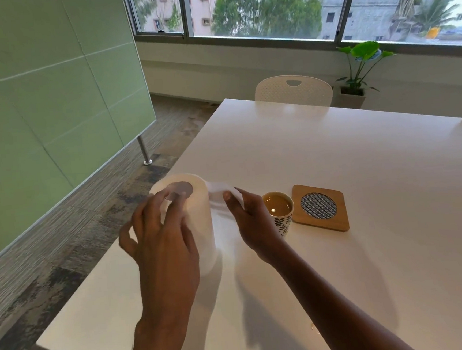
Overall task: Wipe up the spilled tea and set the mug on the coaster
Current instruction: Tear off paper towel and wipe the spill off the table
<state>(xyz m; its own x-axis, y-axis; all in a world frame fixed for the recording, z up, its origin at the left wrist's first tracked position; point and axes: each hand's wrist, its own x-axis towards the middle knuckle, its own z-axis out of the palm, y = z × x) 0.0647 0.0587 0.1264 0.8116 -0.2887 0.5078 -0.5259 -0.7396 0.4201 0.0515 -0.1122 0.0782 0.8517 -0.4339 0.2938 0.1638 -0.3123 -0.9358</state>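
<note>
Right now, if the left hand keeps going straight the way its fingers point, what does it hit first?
The paper towel roll. The left hand points up and away toward it, fingertips already at the roll's top by the grey core, so there is no gap left to cross. Actual contact is hard to confirm from one view.

A glossy white rectangular table (335,165) was flanked by a pale green glass partition (50,106) — grey streaked carpet (63,245) beneath, wide daylit windows (265,7) behind.

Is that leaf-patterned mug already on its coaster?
No. The mug stands upright on the table, left of the empty wooden coaster.
</note>
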